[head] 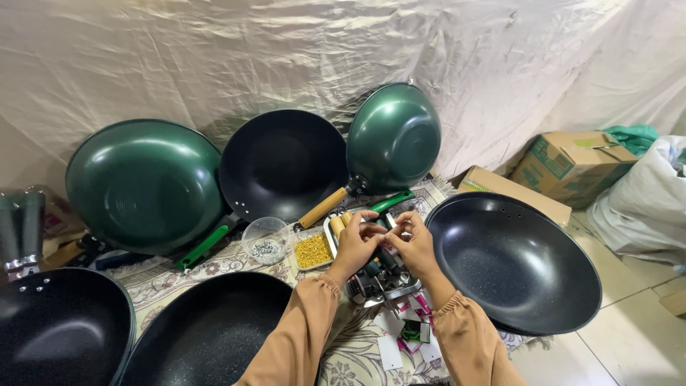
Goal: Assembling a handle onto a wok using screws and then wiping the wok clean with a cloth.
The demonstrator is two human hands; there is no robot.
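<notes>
Both hands meet over a metal tray (pixel 400 289) of small parts on the patterned mat (pixel 236 261): left hand (pixel 355 243) and right hand (pixel 413 243), fingertips pinched together on something too small to make out. Beside them sit a clear bowl of screws (pixel 266 241) and a tray of brass-coloured bits (pixel 313 250); a dark wok (pixel 514 261) lies just right

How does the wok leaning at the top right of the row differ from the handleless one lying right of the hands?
The leaning wok shows its glossy green outside; the lying wok shows its dark speckled inside. The leaning wok has a wooden handle fitted; the lying wok has only bare holes near its rim. The leaning wok is propped against the draped sheet, while the lying wok rests tilted, mouth up, on the floor. Both are round and deep.
</notes>
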